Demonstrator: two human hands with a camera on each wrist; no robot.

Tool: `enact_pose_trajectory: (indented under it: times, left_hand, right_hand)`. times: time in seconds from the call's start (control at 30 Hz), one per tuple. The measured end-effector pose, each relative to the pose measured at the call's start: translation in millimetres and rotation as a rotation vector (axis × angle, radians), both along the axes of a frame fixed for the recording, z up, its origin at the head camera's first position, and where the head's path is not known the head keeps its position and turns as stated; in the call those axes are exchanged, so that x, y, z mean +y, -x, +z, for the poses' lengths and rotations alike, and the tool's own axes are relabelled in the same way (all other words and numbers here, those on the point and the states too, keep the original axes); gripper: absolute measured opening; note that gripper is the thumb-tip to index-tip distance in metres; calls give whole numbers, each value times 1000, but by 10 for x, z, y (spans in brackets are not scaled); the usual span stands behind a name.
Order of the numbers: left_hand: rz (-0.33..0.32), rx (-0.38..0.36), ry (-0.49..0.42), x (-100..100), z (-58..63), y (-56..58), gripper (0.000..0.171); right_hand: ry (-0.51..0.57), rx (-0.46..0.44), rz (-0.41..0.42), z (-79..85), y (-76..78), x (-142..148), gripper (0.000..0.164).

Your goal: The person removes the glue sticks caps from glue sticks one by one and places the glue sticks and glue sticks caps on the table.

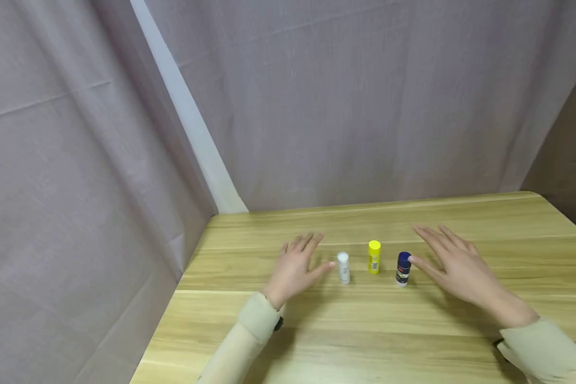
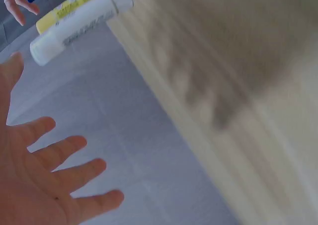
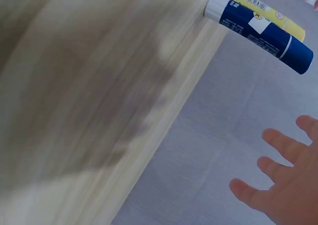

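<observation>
my left hand (image 1: pixel 295 271) and right hand (image 1: pixel 456 269) are both spread wide, holding nothing. on the bench (image 1: pixel 365 336) the white tube (image 1: pixel 343 269) stands upright at my left hand's three o'clock, the blue tube (image 1: pixel 402 271) at my right hand's nine, close enough that i cannot tell if they touch, the yellow tube (image 1: pixel 374 257) between. i judge this the reach; gripping would call for closing fingers inward

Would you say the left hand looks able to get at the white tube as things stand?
Probably yes: the outspread left hand is close beside the upright white tube, with nothing visible between them; the yellow tube stands on the white one's other side.
</observation>
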State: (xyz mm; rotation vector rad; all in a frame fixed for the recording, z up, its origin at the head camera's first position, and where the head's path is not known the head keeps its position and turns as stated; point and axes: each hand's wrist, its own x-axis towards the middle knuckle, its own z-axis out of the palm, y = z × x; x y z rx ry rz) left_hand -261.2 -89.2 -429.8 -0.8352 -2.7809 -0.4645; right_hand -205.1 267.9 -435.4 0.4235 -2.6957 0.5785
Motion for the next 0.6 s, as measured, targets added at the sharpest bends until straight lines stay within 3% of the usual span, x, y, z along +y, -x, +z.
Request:
enact_pose_trajectory:
  times: [0.17, 0.3, 0.5, 0.6]
  left_hand:
    - [-127, -246, -192, 103, -138, 35, 82]
    - [-172, -411, -279, 213, -254, 80, 77]
    - [-257, -452, -243, 326, -365, 200, 38]
    - [-300, -459, -215, 349, -392, 247, 28]
  right_hand:
    - [15, -14, 14, -67, -50, 30, 76]
    - [27, -29, 22, -126, -101, 41, 74]
    - [75, 2, 30, -142, -202, 43, 71]
    - [87, 27, 43, -147, -238, 44, 68]
